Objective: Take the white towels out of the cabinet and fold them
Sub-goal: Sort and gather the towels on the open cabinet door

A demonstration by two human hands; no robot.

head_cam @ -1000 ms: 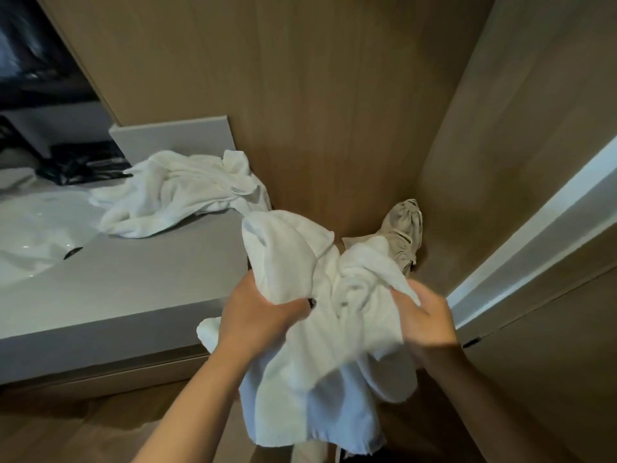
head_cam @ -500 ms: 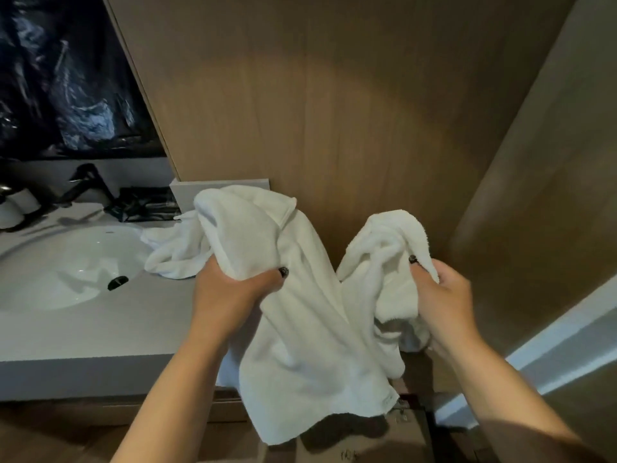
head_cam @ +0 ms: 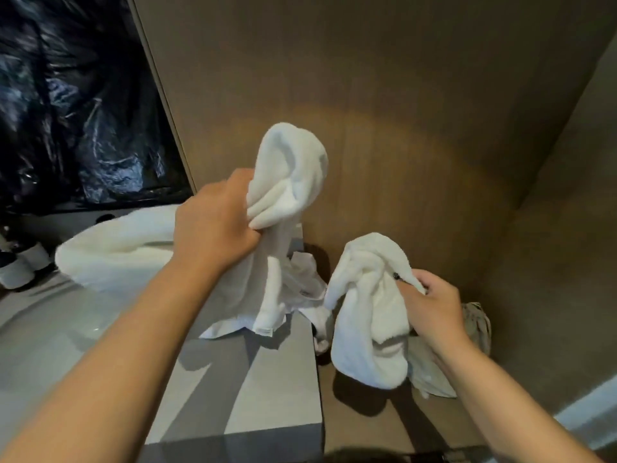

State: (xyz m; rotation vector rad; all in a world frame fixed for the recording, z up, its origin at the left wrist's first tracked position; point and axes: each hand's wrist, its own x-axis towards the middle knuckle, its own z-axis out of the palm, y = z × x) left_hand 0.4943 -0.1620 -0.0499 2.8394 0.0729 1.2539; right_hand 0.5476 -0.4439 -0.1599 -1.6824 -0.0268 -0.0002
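Note:
My left hand (head_cam: 215, 225) grips a bunched white towel (head_cam: 287, 182), raised over the grey counter (head_cam: 267, 389), its lower end hanging to the counter top. My right hand (head_cam: 430, 305) grips a second bunch of white towel (head_cam: 364, 325), lower and to the right, beside the counter's end. I cannot tell whether the two bunches are one towel. Another white towel (head_cam: 117, 248) lies spread on the counter behind my left arm.
A wooden wall panel (head_cam: 367, 95) stands straight ahead, a second wooden panel (head_cam: 567, 262) on the right. Black plastic sheeting (head_cam: 73, 105) fills the upper left. A beige cloth (head_cam: 477, 325) hangs behind my right hand. White cups (head_cam: 20, 265) stand at the far left.
My left hand has risen and moved away from the right, which has dropped lower. The towel bunches have separated. The view has shifted left and upward.

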